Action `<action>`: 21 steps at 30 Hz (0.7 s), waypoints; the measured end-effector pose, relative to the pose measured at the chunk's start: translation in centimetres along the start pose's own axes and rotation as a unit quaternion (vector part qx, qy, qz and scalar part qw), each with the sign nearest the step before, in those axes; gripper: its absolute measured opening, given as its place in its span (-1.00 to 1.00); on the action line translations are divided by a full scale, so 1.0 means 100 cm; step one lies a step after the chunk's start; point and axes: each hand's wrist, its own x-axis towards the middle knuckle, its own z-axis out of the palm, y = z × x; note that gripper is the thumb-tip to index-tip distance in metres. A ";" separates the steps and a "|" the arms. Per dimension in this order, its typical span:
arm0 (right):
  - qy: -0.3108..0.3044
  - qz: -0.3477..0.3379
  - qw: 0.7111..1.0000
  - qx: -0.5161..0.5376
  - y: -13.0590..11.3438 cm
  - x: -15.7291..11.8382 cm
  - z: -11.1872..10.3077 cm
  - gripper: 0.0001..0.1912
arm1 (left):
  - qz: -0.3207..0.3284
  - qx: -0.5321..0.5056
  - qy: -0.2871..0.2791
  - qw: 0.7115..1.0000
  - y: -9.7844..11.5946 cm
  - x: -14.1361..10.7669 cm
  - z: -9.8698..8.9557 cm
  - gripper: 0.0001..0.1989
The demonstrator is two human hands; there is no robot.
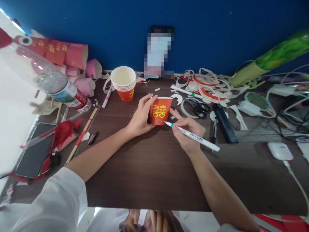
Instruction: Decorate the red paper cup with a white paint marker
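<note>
A red paper cup (160, 112) with yellow double-happiness characters stands upright near the middle of the dark table. My left hand (144, 117) wraps its fingers round the cup's left side. In my right hand (188, 130) is a white acrylic marker (198, 139), gripped like a pen. Its teal tip points at the lower right of the cup, where faint light-blue marks show below the characters; whether tip and cup touch, I cannot tell. Behind and to the left stands a stack of red paper cups (124, 83).
Scissors (199, 109), a roll of tape (184, 108) and cut paper rings (210, 85) lie to the right. A plastic bottle (70, 93), a phone (36, 149) and wrapped chopsticks (83, 133) are at the left. White earbud case (280, 150) sits far right. A blurred phone (158, 53) leans on the blue partition.
</note>
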 end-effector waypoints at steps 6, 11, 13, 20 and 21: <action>-0.010 -0.016 1.000 -0.021 0.001 -0.003 0.001 -0.82 | -0.007 -0.002 -0.008 1.000 -0.001 0.000 0.000 -0.13; -0.015 -0.010 0.999 -0.038 0.000 -0.004 0.002 -0.81 | 0.000 -0.001 -0.004 1.000 -0.002 0.000 0.000 -0.15; -0.011 -0.004 0.999 -0.042 0.000 -0.004 0.002 -0.82 | -0.002 -0.001 -0.004 1.000 -0.001 0.000 0.000 -0.16; 0.002 0.015 0.999 -0.034 0.003 -0.004 0.001 -0.83 | -0.008 -0.005 -0.006 1.000 0.000 0.000 0.000 -0.16; 0.005 0.015 0.999 -0.031 0.003 -0.004 0.002 -0.83 | -0.008 -0.006 -0.007 1.000 0.000 0.000 0.000 -0.16</action>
